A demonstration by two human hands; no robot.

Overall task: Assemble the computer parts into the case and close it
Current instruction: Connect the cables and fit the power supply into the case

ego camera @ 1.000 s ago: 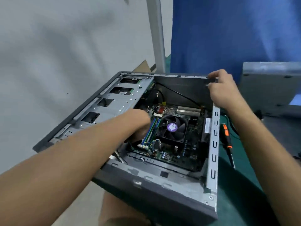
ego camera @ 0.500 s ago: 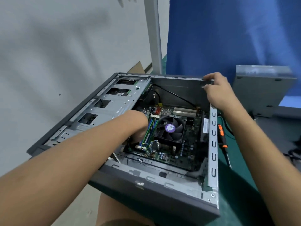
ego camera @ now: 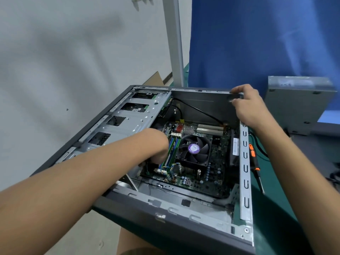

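Open case (ego camera: 244,181) sat on the desk (ego camera: 272,208), motherboard (ego camera: 217,162) and fan (ego camera: 194,149) inside. Right hand (ego camera: 248,105) gripped its far rim. Left hand (ego camera: 158,144) was inside by the memory slots (ego camera: 173,150); its grip was hidden, could not tell.

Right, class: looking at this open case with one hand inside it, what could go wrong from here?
1. The case seems to overhang the table on the left, held by the right hand at its far corner; it might tip or slide.
2. The left hand is deep beside the memory sticks and loose wires; it might snag a wire.
3. The screwdriver lies close beside the case and might get knocked off.
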